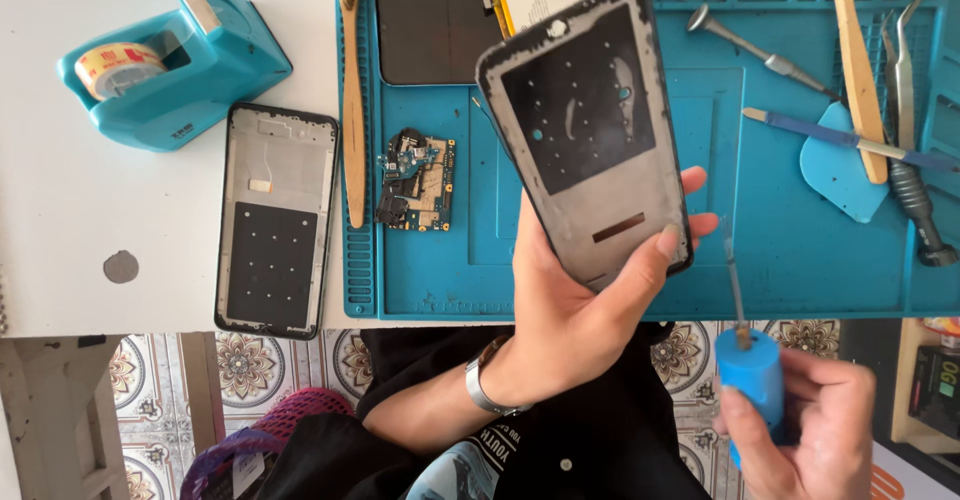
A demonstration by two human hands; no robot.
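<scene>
Two hands share the work; the left hand [575, 310] grips a phone frame [588, 130] from beneath, its long axis tilted up and away over the blue mat [790, 250]; the right hand [810, 420], fingers closed round a blue-handled tool [750, 375], sits lower right, tip pointing up toward the frame's bottom edge, not yet touching.

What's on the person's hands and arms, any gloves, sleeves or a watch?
Both hands are bare, no gloves. The left hand has a silver metal-band wristwatch on the wrist, and the forearm is uncovered. The right hand shows no ring or sleeve in view.
</scene>
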